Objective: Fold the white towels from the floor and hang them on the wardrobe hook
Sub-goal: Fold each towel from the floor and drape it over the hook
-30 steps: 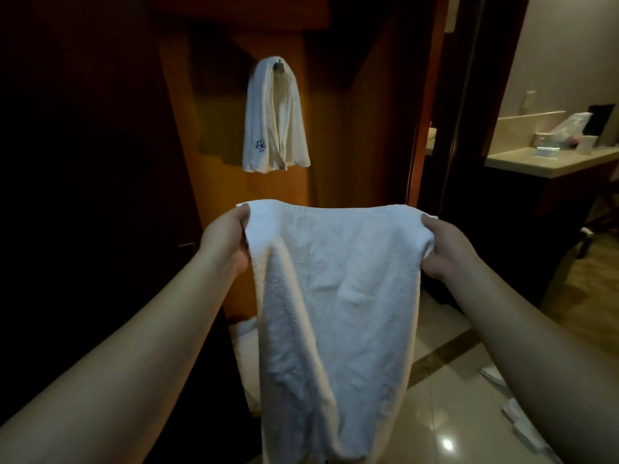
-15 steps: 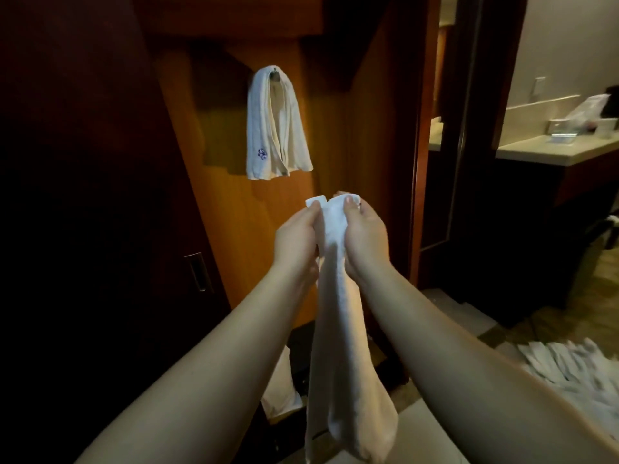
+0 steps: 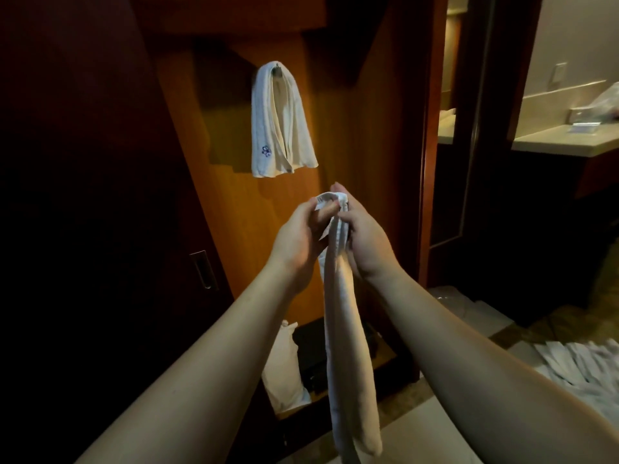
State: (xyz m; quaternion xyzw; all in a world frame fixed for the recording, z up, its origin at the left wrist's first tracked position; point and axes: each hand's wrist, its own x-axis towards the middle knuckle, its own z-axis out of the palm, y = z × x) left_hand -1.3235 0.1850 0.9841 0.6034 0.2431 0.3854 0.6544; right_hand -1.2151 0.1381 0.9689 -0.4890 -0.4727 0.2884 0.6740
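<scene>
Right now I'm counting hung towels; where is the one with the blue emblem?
The hung towel drapes from the hook on the wardrobe panel, upper centre of the head view, above the hands.

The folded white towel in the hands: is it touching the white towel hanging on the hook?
Apart. The head view shows bare orange wood panel between the held towel and the hanging towel.

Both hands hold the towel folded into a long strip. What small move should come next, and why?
Probably lift the folded towel up toward the hook. Both hands, left and right, pinch its top end below the hung towel, and the strip hangs narrow, so the folding looks done.
</scene>
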